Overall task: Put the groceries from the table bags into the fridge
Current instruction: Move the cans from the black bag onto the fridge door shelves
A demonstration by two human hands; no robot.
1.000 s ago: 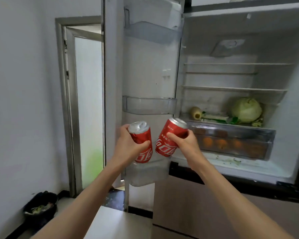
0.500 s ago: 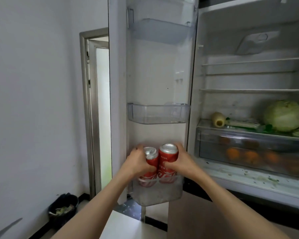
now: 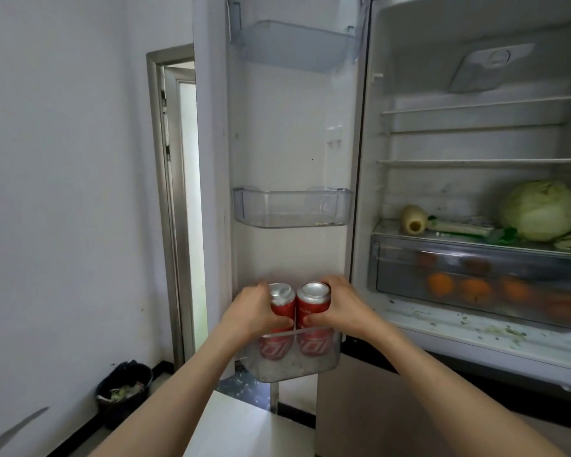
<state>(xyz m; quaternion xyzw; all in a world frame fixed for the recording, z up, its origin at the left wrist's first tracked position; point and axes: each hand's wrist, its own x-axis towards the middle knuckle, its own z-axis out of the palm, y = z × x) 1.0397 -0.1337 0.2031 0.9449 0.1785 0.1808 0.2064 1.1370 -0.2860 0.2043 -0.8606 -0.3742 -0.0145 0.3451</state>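
Two red soda cans stand upright side by side inside the lowest clear door bin (image 3: 310, 369) of the open fridge. My left hand (image 3: 253, 313) is wrapped around the left can (image 3: 281, 300). The right can (image 3: 314, 296) is gripped by my right hand (image 3: 342, 306). The cans' lower halves show through the bin's front wall. Both cans touch or nearly touch each other.
The fridge door carries a middle bin (image 3: 292, 209) and an upper bin (image 3: 294, 44). Inside the fridge a cabbage (image 3: 543, 209) and a pale vegetable (image 3: 414, 219) lie on the shelf above a crisper drawer (image 3: 475, 278) with oranges. A black waste bin (image 3: 126, 389) sits on the floor at left.
Both hands have lowered the two cans from in front of the fridge down into the lowest door bin. The view has shifted left and closer to the door.
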